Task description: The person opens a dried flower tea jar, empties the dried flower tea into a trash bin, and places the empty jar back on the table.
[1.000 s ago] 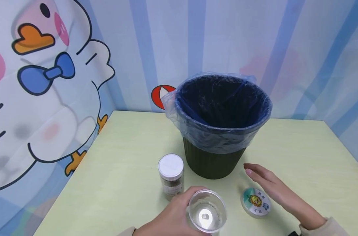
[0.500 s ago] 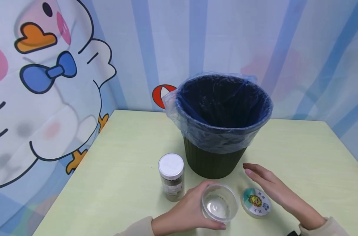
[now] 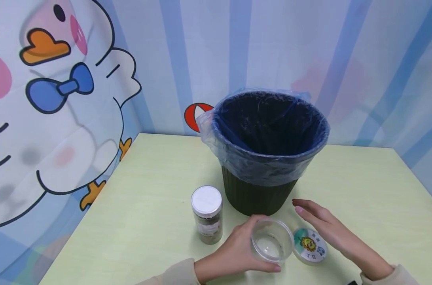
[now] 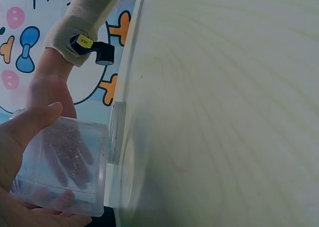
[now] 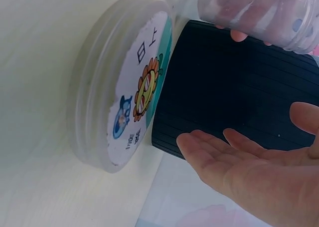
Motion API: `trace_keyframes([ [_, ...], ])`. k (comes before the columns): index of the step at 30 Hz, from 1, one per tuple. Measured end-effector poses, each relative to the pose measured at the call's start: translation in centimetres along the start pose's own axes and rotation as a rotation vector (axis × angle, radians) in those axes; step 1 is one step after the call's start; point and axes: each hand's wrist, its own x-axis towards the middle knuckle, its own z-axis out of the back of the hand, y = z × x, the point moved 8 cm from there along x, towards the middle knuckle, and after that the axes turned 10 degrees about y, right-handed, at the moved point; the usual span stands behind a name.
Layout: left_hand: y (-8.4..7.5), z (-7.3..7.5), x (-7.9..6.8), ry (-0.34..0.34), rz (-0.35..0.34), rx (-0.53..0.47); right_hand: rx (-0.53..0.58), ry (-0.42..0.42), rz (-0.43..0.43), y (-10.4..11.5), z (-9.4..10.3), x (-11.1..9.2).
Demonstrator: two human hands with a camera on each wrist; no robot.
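Note:
My left hand (image 3: 242, 248) grips a clear plastic jar (image 3: 273, 240) round its side, thumb on the near side and fingers behind. The jar has no lid on, and small specks cling to its inner wall, as the left wrist view of the jar (image 4: 75, 152) also shows. Just right of it a round lid (image 3: 309, 246) with a sunflower label lies on the table. Over and beyond that lid my right hand (image 3: 330, 227) hovers with relaxed fingers and holds nothing; in the right wrist view this hand (image 5: 259, 177) is apart from the lid (image 5: 124, 87).
A black bin (image 3: 258, 194) with a translucent blue liner (image 3: 262, 170) stands behind the hands. Left of it is a white-capped jar (image 3: 207, 215) with dark contents. The pale table (image 3: 148, 206) meets a cartoon-printed backdrop (image 3: 209, 47).
My left hand has carried the open jar to the right and slightly away from me, close to the lid. The right hand has stayed almost still.

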Motion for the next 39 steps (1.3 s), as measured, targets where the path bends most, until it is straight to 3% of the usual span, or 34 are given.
trace_keyframes([
  [14, 1.1, -0.5, 0.4, 0.006, 0.049, -0.014, 0.007, -0.009, -0.014, -0.1, 0.3, -0.4],
  [24, 1.5, -0.7, 0.4, 0.005, 0.037, -0.006, -0.008, -0.004, -0.008, -0.4, 0.2, -0.5],
  [32, 1.3, -0.6, 0.3, -0.009, -0.016, 0.004, 0.005, 0.011, -0.02, -0.4, 0.1, -0.4],
  [39, 1.4, -0.7, 0.2, 0.004, 0.015, 0.011, 0.01, 0.002, -0.026, -0.3, 0.3, -0.4],
])
